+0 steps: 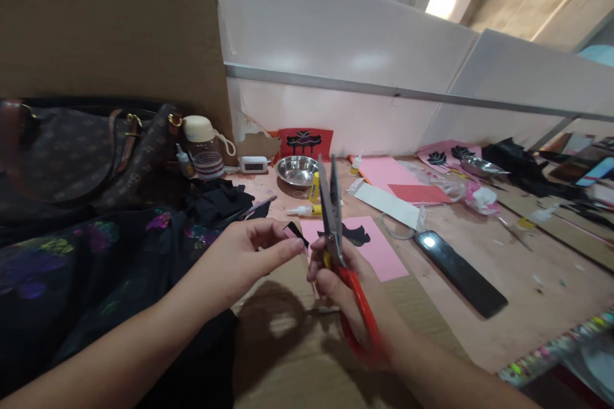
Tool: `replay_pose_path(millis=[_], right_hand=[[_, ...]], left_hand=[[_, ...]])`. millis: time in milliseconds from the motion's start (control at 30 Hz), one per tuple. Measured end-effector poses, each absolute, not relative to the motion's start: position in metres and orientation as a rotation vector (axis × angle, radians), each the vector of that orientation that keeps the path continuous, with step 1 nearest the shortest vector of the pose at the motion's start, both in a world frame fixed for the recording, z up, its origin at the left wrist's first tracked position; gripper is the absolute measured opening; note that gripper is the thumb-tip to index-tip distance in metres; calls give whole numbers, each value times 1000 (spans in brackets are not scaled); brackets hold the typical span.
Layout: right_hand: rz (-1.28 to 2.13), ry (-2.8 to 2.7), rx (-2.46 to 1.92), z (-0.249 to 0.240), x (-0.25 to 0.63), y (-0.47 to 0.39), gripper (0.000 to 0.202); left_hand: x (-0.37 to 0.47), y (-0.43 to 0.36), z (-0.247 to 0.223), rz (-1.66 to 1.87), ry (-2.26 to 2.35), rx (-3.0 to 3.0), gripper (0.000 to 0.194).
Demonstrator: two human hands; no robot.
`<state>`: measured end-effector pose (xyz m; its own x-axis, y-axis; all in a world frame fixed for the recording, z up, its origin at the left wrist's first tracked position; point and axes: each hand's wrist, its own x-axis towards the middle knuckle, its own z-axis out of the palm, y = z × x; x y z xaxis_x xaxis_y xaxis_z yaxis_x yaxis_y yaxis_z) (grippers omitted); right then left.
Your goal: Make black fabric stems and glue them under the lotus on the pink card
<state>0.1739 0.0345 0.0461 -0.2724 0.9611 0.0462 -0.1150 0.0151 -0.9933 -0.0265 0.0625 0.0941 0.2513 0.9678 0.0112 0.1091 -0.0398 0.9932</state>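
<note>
My left hand (pixel 261 244) pinches a small black strip (pixel 296 234) with a bit of pink along it. Close beside it, my right hand (pixel 352 275) grips red-handled scissors (pixel 355 307) whose blades point up and stand slightly apart. A thin, partly hidden yellow piece also shows among the right fingers. Behind the hands lies a pink sheet (pixel 384 259) bearing a black cut-out shape (pixel 357 235), and brown cardboard (pixel 283 364) is under the hands. The scissors hide part of the sheet.
A metal bowl (pixel 296 169), a yellow glue tube (pixel 304 211) and a black phone (pixel 460 273) lie beyond the hands. At left are a brown handbag (pixel 71 153), a lidded bottle (pixel 204 147) and dark sequined fabric (pixel 96 281). A white wall panel (pixel 336 19) rises behind.
</note>
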Motion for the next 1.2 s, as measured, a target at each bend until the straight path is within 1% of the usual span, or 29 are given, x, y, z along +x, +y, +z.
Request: replay_pose_path(millis=[133,267,433,533,700,800,933,1000,1133,1200], right_hand=[[1421,-1222,-884,48,174,39,36],[1393,-1206,-887,47,171,39,32],[1379,-1173,-917,48,168,38,30],[1310,-1185,-940,49,168,39,28],[1292,-1201,-1007,52,168,39,29],[1303,-1231,-961,51,167,37,30],[1365,-1183,-942,47,166,32,32],[1396,-1121,-968,45,165,31,35],[1388,-1151,-995,46,163,31,42],[1374,-1188,-1020,46,163,31,45]], left_hand=[[-15,61,87,824,1091,1496,25],[-11,59,85,777,1138,1556,26],[-13,61,83,816,1091,1551,22],[-12,61,84,845,1057,1507,24],[-10,60,82,862,1120,1570,22],[-13,62,78,902,1008,1451,18],[-20,66,78,979,484,997,28],[-23,66,81,932,278,909,33],[-25,62,83,834,103,937,54],[-25,62,79,796,108,955,59]])
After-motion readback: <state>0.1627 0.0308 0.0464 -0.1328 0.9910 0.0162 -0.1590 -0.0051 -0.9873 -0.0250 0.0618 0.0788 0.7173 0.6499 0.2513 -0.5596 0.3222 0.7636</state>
